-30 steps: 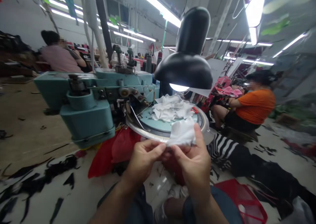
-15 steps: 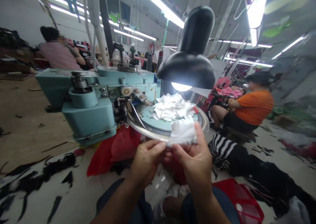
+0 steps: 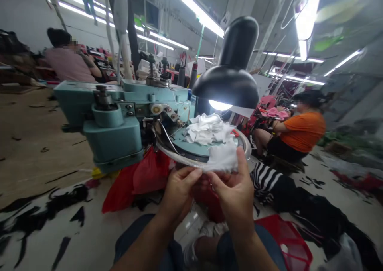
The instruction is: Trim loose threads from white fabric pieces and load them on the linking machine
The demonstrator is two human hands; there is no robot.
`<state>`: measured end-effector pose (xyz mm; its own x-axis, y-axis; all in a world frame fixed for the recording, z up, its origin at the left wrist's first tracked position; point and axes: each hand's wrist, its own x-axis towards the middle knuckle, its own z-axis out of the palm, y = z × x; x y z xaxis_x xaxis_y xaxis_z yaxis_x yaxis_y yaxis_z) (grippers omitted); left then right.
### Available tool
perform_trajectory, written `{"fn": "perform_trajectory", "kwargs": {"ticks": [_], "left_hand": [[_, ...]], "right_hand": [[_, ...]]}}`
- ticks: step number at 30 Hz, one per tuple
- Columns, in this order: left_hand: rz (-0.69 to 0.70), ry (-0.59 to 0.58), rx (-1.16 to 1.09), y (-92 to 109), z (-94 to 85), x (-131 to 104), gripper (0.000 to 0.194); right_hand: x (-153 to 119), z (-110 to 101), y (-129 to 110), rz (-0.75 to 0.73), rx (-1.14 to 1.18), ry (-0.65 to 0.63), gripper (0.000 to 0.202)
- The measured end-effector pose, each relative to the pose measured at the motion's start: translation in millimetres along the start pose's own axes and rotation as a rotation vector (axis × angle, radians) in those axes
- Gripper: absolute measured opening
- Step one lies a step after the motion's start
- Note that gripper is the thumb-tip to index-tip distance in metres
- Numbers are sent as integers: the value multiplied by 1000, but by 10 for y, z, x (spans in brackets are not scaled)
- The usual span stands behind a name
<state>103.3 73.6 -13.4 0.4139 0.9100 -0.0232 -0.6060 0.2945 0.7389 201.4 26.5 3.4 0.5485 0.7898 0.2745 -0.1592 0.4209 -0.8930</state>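
A white cloth piece (image 3: pixel 223 156) lies over the near right rim of the round machine plate (image 3: pixel 191 145). My right hand (image 3: pixel 236 185) grips it, with thumb at its lower edge and a finger raised along its right side. My left hand (image 3: pixel 181 187) is pinched at the cloth's lower left corner, just below the ribbed metal rim. A crumpled pile of white cloth pieces (image 3: pixel 208 128) sits on the plate behind, with a small red object (image 3: pixel 235 132) at its right.
A teal machine (image 3: pixel 113 139) stands at the left, and a black lamp (image 3: pixel 227 83) hangs over the plate. Red fabric (image 3: pixel 137 179) hangs below. A red basket (image 3: pixel 284 239) and dark cloth are on the floor at right. Two people sit further back, left and right.
The view has shifted slightly, so the machine appears a little further right. Both hands stay at the lower edge of the cloth, with little change in their grip.
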Motion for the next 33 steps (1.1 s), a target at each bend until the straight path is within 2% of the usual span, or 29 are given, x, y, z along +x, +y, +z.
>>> {"fn": "perform_trajectory", "kwargs": {"ticks": [15,24,33], "left_hand": [[3,-9,29,-4,-11,22,25],[32,30,57,-21,6,18,28],[24,35,39,-37,-3,17,31]], "right_hand": [[3,-7,-47,-31,-39,45,114],[63,1,39,-25,5,65,113],[5,-5,-6,-76,-42,110,110]]}}
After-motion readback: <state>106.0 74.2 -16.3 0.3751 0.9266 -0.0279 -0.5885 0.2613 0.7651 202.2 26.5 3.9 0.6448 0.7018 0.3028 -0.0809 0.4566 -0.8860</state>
